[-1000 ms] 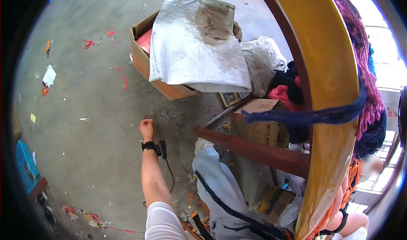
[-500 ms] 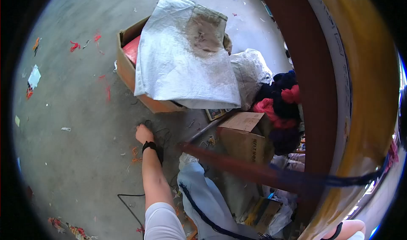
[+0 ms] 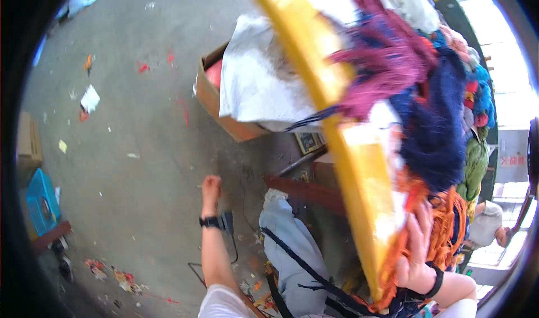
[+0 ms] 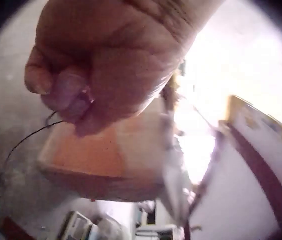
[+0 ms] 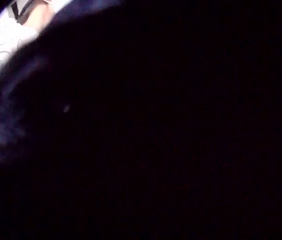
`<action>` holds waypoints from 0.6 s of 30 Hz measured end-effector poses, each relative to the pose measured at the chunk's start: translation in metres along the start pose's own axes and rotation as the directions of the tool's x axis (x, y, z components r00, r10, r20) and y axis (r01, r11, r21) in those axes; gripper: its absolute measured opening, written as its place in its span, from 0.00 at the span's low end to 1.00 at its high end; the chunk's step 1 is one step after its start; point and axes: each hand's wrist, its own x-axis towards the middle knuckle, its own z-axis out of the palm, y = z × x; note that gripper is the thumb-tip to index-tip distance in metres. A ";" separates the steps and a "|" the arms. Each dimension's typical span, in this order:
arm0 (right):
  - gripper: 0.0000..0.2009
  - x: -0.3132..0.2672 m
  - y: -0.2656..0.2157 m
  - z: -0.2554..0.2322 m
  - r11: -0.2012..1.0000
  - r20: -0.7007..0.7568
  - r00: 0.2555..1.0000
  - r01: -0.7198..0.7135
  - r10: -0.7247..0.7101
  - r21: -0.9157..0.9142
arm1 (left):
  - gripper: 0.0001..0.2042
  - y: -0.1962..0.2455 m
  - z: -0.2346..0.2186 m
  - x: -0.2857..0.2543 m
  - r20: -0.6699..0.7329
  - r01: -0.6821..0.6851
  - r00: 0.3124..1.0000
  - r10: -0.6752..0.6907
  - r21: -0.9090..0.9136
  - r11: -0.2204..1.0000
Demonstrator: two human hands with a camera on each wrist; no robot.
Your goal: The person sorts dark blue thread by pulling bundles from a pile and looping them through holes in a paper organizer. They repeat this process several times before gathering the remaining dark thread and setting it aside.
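Observation:
Out over the floor, the left hand [image 3: 211, 193] has its fingers curled, with no held object visible. Beyond those curled fingers [image 4: 71, 92], a thin black strand [image 4: 28, 134] shows in the left wrist view; whether it touches them I cannot tell. At lower right, the right hand [image 3: 416, 253] rests against orange yarn [image 3: 449, 222], its fingers extended, beside a curved yellow beam [image 3: 342, 155]. Pink-purple yarn [image 3: 387, 65] and navy yarn [image 3: 435, 132] hang above that hand. Dark material [image 5: 11, 120] covers most of the right wrist view.
A cardboard box [image 3: 216, 101] under a white sack [image 3: 252, 76] stands ahead. A red-brown bar [image 3: 306, 189] reaches out near the trousered leg [image 3: 292, 228]. At left are a blue basket [image 3: 42, 200] and thread scraps [image 3: 120, 278]. Another person [image 3: 485, 225] is at right.
The head view has swung, bringing the yarn and the right hand into sight at right. The yellow beam now crosses in front of the white sack. The left hand remains curled over the floor.

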 end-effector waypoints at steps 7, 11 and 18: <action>0.27 0.001 -0.012 -0.019 0.998 -0.061 0.997 -0.050 0.052 0.040 | 0.03 0.326 0.077 -0.302 0.700 -0.601 0.707 0.103 0.517 0.609; 0.22 -0.020 -0.020 -0.041 0.948 -0.221 0.970 -0.027 0.101 0.316 | 0.04 0.414 0.113 -0.412 0.954 -0.838 0.296 0.052 0.233 0.493; 0.18 -0.129 -0.061 -0.141 -0.489 0.073 0.972 -0.176 -0.223 0.855 | 0.12 0.527 0.201 -0.485 0.825 -0.854 0.224 0.519 -0.090 0.512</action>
